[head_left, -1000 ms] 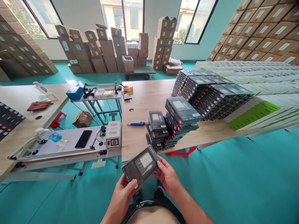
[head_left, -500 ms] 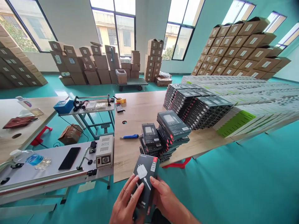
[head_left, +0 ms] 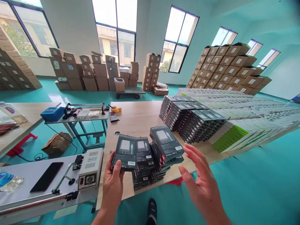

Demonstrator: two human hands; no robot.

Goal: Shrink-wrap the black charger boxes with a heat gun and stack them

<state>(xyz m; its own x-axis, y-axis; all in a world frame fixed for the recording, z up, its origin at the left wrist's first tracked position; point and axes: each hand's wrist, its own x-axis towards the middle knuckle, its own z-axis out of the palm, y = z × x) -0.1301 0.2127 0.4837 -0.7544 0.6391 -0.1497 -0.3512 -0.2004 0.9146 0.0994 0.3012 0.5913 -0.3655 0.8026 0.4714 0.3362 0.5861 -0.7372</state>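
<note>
My left hand (head_left: 114,175) grips a black charger box (head_left: 125,151) by its lower left side, thumb on top. The box's face carries a picture of a plug and a barcode label, and it is held at the left of a short stack of like boxes (head_left: 143,150). Beside that stands a taller stack, whose top box (head_left: 166,140) lies slightly askew. To the right of this stack my right hand (head_left: 199,175) is in the air, fingers apart and holding nothing; its fingertips are close to the top box.
A large block of black boxes (head_left: 194,122) sits farther back on the wooden table (head_left: 134,117), next to long rows of white boxes (head_left: 253,109). At left are a sealing machine (head_left: 90,170), a phone (head_left: 47,177) and yellow tape (head_left: 116,109). Cartons (head_left: 222,68) are piled behind.
The charger box has moved from between both hands to over the table's left side, in my left hand, its other face showing. My right hand has let go and moved right.
</note>
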